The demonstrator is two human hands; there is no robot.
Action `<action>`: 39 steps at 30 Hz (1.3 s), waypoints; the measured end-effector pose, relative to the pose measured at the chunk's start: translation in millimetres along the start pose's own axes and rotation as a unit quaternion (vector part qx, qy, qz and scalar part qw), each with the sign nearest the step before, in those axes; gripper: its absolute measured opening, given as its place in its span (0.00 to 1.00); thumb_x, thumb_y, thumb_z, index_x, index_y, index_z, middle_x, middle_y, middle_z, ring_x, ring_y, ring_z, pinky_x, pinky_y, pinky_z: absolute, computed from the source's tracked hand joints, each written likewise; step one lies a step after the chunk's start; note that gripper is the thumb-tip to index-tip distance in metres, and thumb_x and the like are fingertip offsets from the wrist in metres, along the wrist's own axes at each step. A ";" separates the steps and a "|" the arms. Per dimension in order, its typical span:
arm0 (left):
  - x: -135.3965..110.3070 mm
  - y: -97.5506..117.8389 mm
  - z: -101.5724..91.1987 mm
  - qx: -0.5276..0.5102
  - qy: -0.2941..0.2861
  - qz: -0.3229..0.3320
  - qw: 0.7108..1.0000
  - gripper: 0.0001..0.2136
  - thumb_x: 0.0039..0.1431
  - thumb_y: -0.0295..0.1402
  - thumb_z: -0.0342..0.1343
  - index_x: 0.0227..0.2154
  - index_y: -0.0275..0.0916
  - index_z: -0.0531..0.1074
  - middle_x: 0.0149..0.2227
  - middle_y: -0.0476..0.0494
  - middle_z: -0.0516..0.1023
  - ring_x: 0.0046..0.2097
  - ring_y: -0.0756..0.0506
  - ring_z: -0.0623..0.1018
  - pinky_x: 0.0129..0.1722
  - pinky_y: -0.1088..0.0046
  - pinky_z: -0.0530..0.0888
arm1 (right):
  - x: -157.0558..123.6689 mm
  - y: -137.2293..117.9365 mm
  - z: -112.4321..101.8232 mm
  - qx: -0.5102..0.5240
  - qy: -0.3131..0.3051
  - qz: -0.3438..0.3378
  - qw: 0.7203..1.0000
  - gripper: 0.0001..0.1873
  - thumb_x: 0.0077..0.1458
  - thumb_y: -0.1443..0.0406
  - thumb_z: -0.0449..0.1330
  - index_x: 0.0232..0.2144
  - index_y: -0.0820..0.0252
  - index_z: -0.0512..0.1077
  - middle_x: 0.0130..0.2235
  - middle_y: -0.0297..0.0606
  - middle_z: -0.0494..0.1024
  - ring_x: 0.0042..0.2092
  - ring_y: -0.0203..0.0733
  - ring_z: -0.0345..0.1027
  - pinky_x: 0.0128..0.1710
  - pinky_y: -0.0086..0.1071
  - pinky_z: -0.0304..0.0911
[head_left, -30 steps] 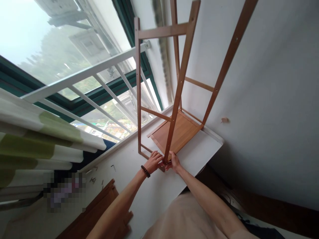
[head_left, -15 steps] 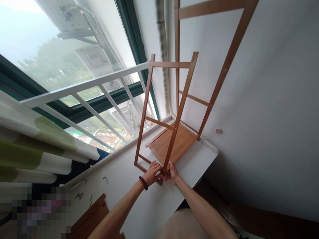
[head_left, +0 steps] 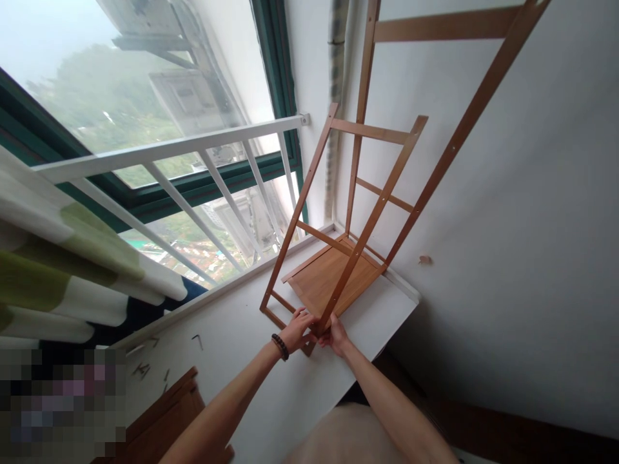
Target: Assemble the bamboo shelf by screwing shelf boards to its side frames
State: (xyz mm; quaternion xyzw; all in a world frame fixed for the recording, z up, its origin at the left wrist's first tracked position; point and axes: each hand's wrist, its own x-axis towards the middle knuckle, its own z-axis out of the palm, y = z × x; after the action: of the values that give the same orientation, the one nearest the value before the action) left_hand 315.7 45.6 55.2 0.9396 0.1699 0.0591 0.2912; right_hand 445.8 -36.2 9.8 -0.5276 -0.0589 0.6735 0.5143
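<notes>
At the near lower corner of a ladder-like wooden frame [head_left: 370, 225], both my hands grip from either side. My left hand [head_left: 296, 332], wearing a dark bead bracelet, closes around the foot of the near post. Pressed to the same post from the right is my right hand [head_left: 337, 337], its fingers partly hidden behind the wood. The frame leans up and to the right, away from me. Just behind it lies a flat wooden panel [head_left: 322, 277], joined at its far end to a taller wooden frame [head_left: 453, 148] by the wall.
The white tabletop [head_left: 232, 341] carries an L-shaped hex key [head_left: 197, 340], several small screws [head_left: 141, 370] and another wooden piece [head_left: 164, 412] at front left. A white railing [head_left: 169, 149] and window border the left side; a curtain [head_left: 72, 258] hangs there. A wall [head_left: 522, 225] stands right.
The held frame's top has tipped to the right, toward the taller frame. Both hands stay at its lower corner. My view has shifted slightly.
</notes>
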 end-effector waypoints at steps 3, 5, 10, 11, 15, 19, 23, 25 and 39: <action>0.5 0.7 -1.9 0.005 -0.010 0.012 1.000 0.13 0.49 0.30 0.56 0.39 0.40 0.64 0.33 0.49 0.73 0.39 0.46 0.70 0.53 0.59 0.54 | -1.8 -1.1 -2.8 -0.003 -0.012 -0.002 1.000 0.35 0.52 0.43 0.39 0.29 0.68 0.70 0.25 0.43 0.74 0.17 0.31 0.60 0.11 0.23 0.50; 0.5 1.9 -2.6 0.011 -0.012 0.010 1.000 0.13 0.49 0.30 0.56 0.39 0.39 0.64 0.33 0.48 0.73 0.38 0.46 0.70 0.50 0.62 0.58 | -4.0 -1.5 -4.4 -0.001 -0.026 -0.001 1.000 0.34 0.51 0.43 0.40 0.30 0.67 0.70 0.27 0.42 0.74 0.18 0.30 0.60 0.10 0.22 0.48; 0.0 3.7 -2.5 0.015 -0.014 0.004 1.000 0.13 0.49 0.30 0.57 0.38 0.38 0.64 0.34 0.47 0.73 0.37 0.46 0.70 0.46 0.63 0.60 | -15.7 -9.4 -12.5 -0.020 -0.046 -0.002 0.999 0.29 0.51 0.44 0.44 0.34 0.63 0.68 0.32 0.40 0.74 0.21 0.31 0.63 0.13 0.22 0.54; -0.1 3.5 -2.1 0.014 -0.011 0.003 1.000 0.13 0.48 0.29 0.57 0.38 0.38 0.64 0.34 0.47 0.73 0.37 0.46 0.70 0.46 0.63 0.60 | -20.3 -14.8 -16.4 -0.053 -0.049 0.008 0.997 0.28 0.51 0.44 0.45 0.34 0.63 0.68 0.32 0.40 0.73 0.22 0.32 0.64 0.14 0.23 0.57; 0.2 2.1 -1.1 0.009 -0.006 0.005 1.000 0.13 0.48 0.28 0.57 0.37 0.38 0.64 0.34 0.47 0.74 0.37 0.46 0.71 0.47 0.63 0.60 | -50.9 -59.1 -35.5 -0.289 -0.039 0.057 0.955 0.22 0.46 0.51 0.58 0.27 0.68 0.68 0.30 0.44 0.73 0.22 0.33 0.64 0.15 0.28 0.61; 2.1 2.4 -3.0 0.011 -0.015 -0.001 1.000 0.13 0.47 0.27 0.57 0.36 0.38 0.63 0.34 0.47 0.73 0.37 0.46 0.71 0.46 0.63 0.60 | -86.9 -135.4 -35.5 -0.226 -0.058 -0.164 0.959 0.23 0.45 0.59 0.62 0.44 0.61 0.65 0.42 0.43 0.72 0.40 0.38 0.69 0.36 0.31 0.68; 3.2 1.2 -3.8 0.023 -0.009 0.014 1.000 0.12 0.46 0.27 0.56 0.35 0.39 0.62 0.34 0.48 0.73 0.35 0.46 0.71 0.43 0.63 0.62 | -104.3 -221.8 -9.5 -0.109 -0.002 -0.377 0.920 0.28 0.48 0.58 0.59 0.52 0.52 0.57 0.49 0.38 0.69 0.48 0.38 0.65 0.49 0.35 0.62; 3.4 -1.8 -2.5 0.025 0.013 0.036 0.999 0.11 0.46 0.27 0.54 0.35 0.41 0.62 0.32 0.49 0.73 0.33 0.46 0.71 0.40 0.64 0.63 | -109.5 -263.0 3.9 -0.086 0.038 -0.452 0.887 0.29 0.48 0.58 0.59 0.52 0.49 0.55 0.48 0.35 0.69 0.46 0.36 0.66 0.48 0.34 0.63; 9.7 2.3 -12.9 0.054 -0.019 0.061 0.997 0.05 0.50 0.28 0.54 0.29 0.39 0.62 0.29 0.50 0.72 0.33 0.47 0.71 0.40 0.68 0.62 | -146.3 -328.6 48.6 -0.049 -0.087 -0.552 0.828 0.17 0.52 0.50 0.52 0.27 0.56 0.58 0.18 0.22 0.54 0.16 0.25 0.53 0.14 0.20 0.55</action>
State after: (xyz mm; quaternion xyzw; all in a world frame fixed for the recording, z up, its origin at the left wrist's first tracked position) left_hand 322.7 54.0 67.3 0.9634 0.1097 0.0494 0.2394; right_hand 603.0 28.3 330.5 -0.3712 -0.4178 0.3168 0.7664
